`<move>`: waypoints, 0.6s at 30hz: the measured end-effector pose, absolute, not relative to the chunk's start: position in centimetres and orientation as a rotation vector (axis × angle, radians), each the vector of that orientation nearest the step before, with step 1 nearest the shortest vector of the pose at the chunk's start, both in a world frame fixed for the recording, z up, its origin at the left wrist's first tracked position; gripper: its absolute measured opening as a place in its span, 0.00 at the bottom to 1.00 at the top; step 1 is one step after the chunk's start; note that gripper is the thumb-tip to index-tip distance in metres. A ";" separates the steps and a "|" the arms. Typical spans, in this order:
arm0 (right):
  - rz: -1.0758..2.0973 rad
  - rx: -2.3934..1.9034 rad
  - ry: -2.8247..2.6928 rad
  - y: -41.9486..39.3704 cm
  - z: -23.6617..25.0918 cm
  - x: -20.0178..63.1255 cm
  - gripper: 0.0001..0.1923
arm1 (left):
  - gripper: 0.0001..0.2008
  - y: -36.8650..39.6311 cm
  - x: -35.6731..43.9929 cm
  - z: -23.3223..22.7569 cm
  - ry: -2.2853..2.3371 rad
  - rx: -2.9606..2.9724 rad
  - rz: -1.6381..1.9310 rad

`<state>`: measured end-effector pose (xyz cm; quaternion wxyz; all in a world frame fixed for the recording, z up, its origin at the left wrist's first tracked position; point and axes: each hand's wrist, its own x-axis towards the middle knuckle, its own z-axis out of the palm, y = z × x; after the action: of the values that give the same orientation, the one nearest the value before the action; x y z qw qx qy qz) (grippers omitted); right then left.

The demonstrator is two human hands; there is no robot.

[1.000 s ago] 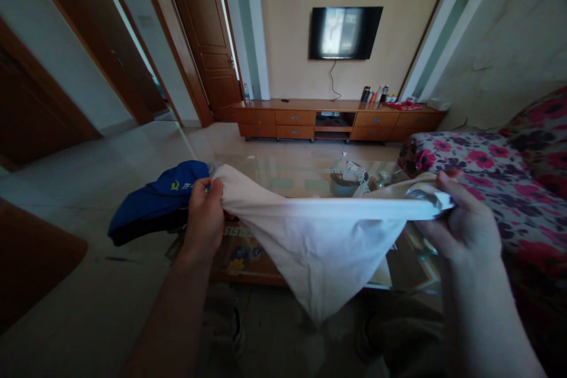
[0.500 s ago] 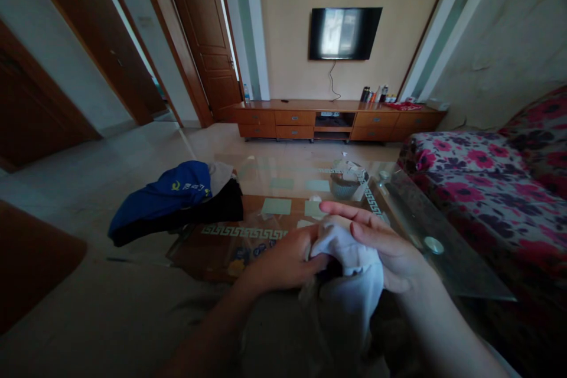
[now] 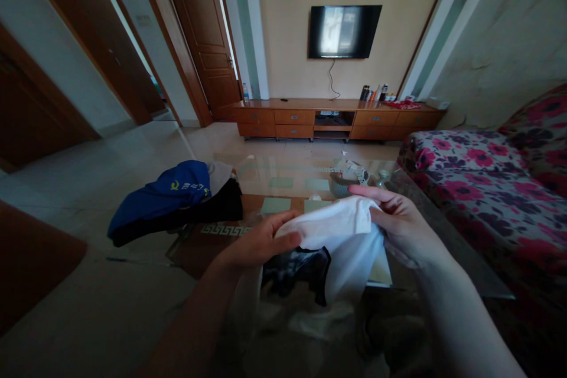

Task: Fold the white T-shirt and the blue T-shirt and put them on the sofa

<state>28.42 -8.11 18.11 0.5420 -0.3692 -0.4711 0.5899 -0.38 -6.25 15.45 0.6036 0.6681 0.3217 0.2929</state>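
A white cloth garment with a dark print (image 3: 349,248), perhaps a T-shirt, is stretched between my two hands over the near edge of the glass table. My left hand (image 3: 261,242) pinches its upper left edge, thumb on top. At the upper right corner, my right hand (image 3: 398,224) grips the fabric between thumb and fingers. The lower part of the cloth hangs down into shadow and is hard to make out. A pile of blue and black clothes (image 3: 177,198) lies on the table's left end.
The glass coffee table (image 3: 460,260) has a patterned border and carries a grey-green basket (image 3: 340,184) with crumpled stuff in it. To the right stands a flowered sofa (image 3: 478,183). Farther back are a low wooden cabinet (image 3: 296,118) and a wall television (image 3: 344,32).
My hands have moved apart, left hand to the left and right hand slightly right and up. The bunched white cloth is now spread between them, with its dark print showing.
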 end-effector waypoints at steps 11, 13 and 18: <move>1.207 -1.059 -1.092 -7.6 17.8 28.2 0.11 | 0.20 -5.1 -1.4 15.2 0.735 1.735 0.598; 1.191 -1.081 -1.024 -7.4 18.0 28.0 0.11 | 0.18 -4.9 -1.2 14.7 0.773 1.668 0.594; 1.145 -1.085 -0.911 -7.5 18.8 27.8 0.11 | 0.20 -5.0 -0.8 14.6 0.748 1.681 0.505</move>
<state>27.76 -7.46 18.79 0.6132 -0.4704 -0.3951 0.4966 -0.78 -4.95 14.58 0.5785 0.7186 0.3199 0.2160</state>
